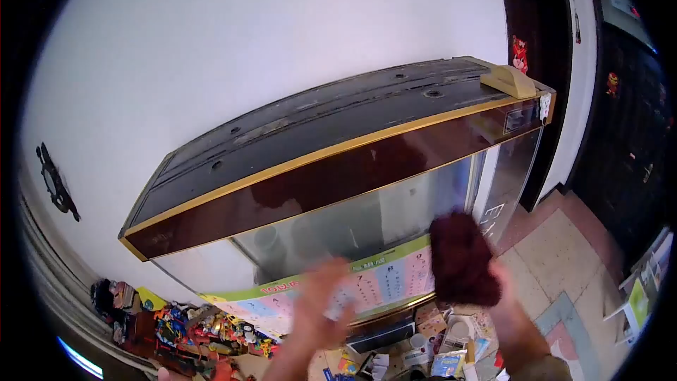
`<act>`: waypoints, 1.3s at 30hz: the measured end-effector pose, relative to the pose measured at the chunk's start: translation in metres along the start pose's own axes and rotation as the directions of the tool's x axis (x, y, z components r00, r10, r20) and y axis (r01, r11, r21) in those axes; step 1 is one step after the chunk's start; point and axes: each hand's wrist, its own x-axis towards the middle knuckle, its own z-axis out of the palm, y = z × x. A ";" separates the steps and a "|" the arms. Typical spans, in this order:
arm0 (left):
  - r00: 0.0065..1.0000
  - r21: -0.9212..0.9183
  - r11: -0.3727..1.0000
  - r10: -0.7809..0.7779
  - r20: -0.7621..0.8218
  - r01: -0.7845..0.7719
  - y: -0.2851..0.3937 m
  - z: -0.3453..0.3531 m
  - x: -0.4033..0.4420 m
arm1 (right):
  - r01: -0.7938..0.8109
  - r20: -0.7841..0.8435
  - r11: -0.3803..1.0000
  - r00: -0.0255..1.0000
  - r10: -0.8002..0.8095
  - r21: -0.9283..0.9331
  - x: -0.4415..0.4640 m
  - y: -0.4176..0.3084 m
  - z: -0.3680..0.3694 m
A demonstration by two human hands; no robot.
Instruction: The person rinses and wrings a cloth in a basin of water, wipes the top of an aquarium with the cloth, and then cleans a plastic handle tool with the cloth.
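My right hand [502, 286] holds a dark maroon cloth [462, 259] in front of the right part of a long glass-fronted cabinet or tank [331, 185]. The fingers are mostly hidden behind the cloth. My left hand [321, 307] is blurred by motion in front of a printed number chart [395, 279] along the lower glass; how its fingers are set cannot be made out. The top [296, 134] is black with a gold edge, and a beige curved object [509, 82] lies at its right end.
Colourful toys [204, 331] are heaped at the lower left. Below the chart are boxes, cups and papers [448, 363]. A dark door [624, 113] stands at the right, above a tiled floor [557, 261]. A white shelf [642, 303] is at the right edge.
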 end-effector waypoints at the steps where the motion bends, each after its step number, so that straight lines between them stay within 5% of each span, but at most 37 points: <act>1: 0.982 0.333 0.940 0.127 -0.142 -0.074 -0.012 -0.016 0.008 | 0.132 0.039 0.987 0.991 -0.129 -0.095 0.015 -0.031 0.033; 3: 0.898 0.488 0.867 0.131 -0.420 0.102 -0.032 -0.038 0.024 | 0.522 0.232 0.793 0.852 -0.470 -0.312 0.053 -0.074 0.044; 5: 0.837 0.609 0.751 0.144 -0.528 0.255 -0.050 -0.057 0.037 | 0.660 0.377 0.476 0.736 -0.562 -0.580 0.083 -0.112 0.077; 7: 0.807 0.670 0.655 0.154 -0.570 0.349 -0.068 -0.074 0.042 | 0.604 0.473 0.086 0.698 -0.538 -0.793 0.118 -0.140 0.093; 11: 0.802 0.682 0.584 0.086 -0.591 0.440 -0.095 -0.092 0.047 | 0.368 0.477 -0.330 0.798 -0.367 -0.869 0.207 -0.159 0.080; 14: 0.814 0.694 0.553 0.047 -0.579 0.461 -0.103 -0.094 0.046 | 0.151 0.285 -0.416 0.916 -0.282 -0.897 0.257 -0.154 0.061; 16: 0.835 0.709 0.546 0.029 -0.549 0.447 -0.104 -0.095 0.045 | 0.033 -0.022 -0.539 0.995 0.096 -0.842 0.270 -0.155 0.082; 22: 0.798 0.710 0.555 0.129 -0.588 0.433 -0.112 -0.087 0.050 | 0.223 0.111 -0.647 0.972 0.209 -0.729 0.290 -0.095 0.120; 25: 0.793 0.693 0.571 0.115 -0.598 0.440 -0.114 -0.087 0.048 | 0.375 0.201 -0.525 0.912 0.358 -0.764 0.288 -0.040 0.165; 27: 0.784 0.685 0.586 0.129 -0.607 0.433 -0.112 -0.087 0.047 | 0.527 0.429 -0.402 0.848 0.312 -0.749 0.277 -0.007 0.189; 29: 0.782 0.688 0.568 0.119 -0.612 0.452 -0.113 -0.090 0.045 | 0.568 0.493 -0.287 0.818 0.296 -0.771 0.279 -0.006 0.199; 31: 0.780 0.693 0.550 0.114 -0.615 0.466 -0.113 -0.092 0.044 | 0.494 0.466 -0.284 0.870 0.164 -0.822 0.281 -0.025 0.201; 33: 0.801 0.699 0.562 0.104 -0.590 0.442 -0.112 -0.095 0.043 | 0.211 0.210 -0.005 0.973 0.096 -0.977 0.279 -0.068 0.191; 36: 0.806 0.692 0.580 0.098 -0.583 0.430 -0.109 -0.095 0.043 | 0.188 0.211 -0.102 0.930 -0.302 -0.977 0.308 -0.126 0.124; 39: 0.804 0.685 0.602 0.115 -0.584 0.411 -0.111 -0.094 0.046 | 0.040 0.079 -0.153 0.962 -0.261 -0.987 0.295 -0.136 0.090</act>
